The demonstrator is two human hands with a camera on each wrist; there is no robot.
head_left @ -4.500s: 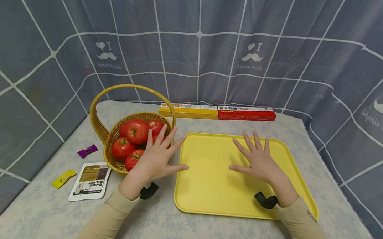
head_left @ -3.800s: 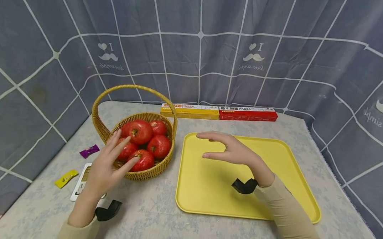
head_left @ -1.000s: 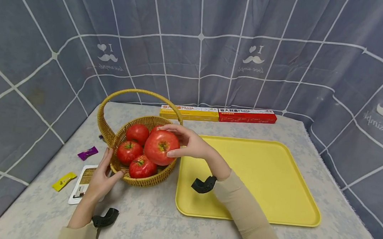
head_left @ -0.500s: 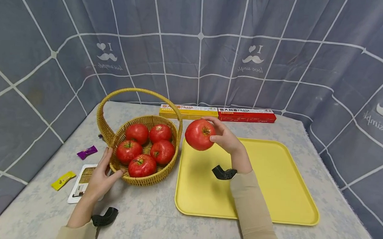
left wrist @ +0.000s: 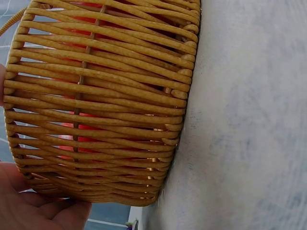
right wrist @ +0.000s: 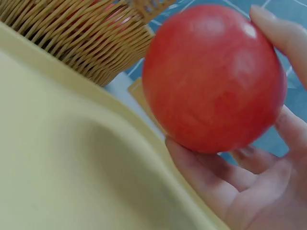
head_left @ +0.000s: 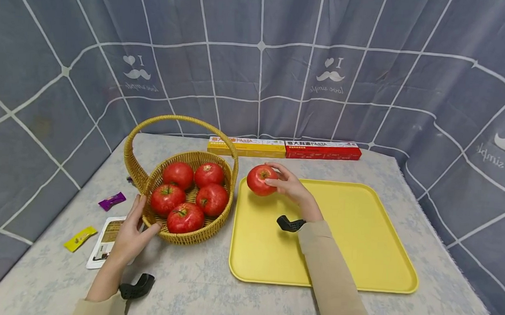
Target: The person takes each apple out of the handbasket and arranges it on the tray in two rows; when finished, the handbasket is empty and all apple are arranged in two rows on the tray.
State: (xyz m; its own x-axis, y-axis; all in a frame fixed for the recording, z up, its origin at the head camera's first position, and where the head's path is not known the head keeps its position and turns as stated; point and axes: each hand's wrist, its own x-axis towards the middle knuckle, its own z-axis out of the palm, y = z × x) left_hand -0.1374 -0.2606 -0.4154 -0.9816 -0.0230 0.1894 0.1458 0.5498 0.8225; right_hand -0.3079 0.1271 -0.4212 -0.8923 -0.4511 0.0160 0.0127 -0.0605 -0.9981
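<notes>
A red tomato point(head_left: 261, 180) is gripped by my right hand point(head_left: 292, 187) over the far left corner of the yellow tray point(head_left: 273, 266). In the right wrist view the tomato point(right wrist: 213, 79) hangs above the tray's rim, fingers and thumb around it. Several more tomatoes point(head_left: 185, 218) lie in the wicker basket point(head_left: 189, 238) left of the tray. My left hand point(head_left: 131, 234) holds the basket's near left side, its thumb at the rim. The left wrist view shows the woven wall point(left wrist: 100, 105) close up, with part of the left hand point(left wrist: 38, 208) against it.
Yellow and red pasta boxes point(head_left: 246, 148) stand end to end at the back, before a grey-blue curtain point(head_left: 260, 82). Left of the basket lie a purple wrapper point(head_left: 112, 201), a yellow wrapper point(head_left: 80, 239) and a white packet point(head_left: 105, 245), partly behind the left hand. The basket's handle point(head_left: 182, 118) arches upward.
My right hand has carried the tomato out from over the basket, rightward to above the tray, and lowered it slightly. The left hand has stayed on the basket.
</notes>
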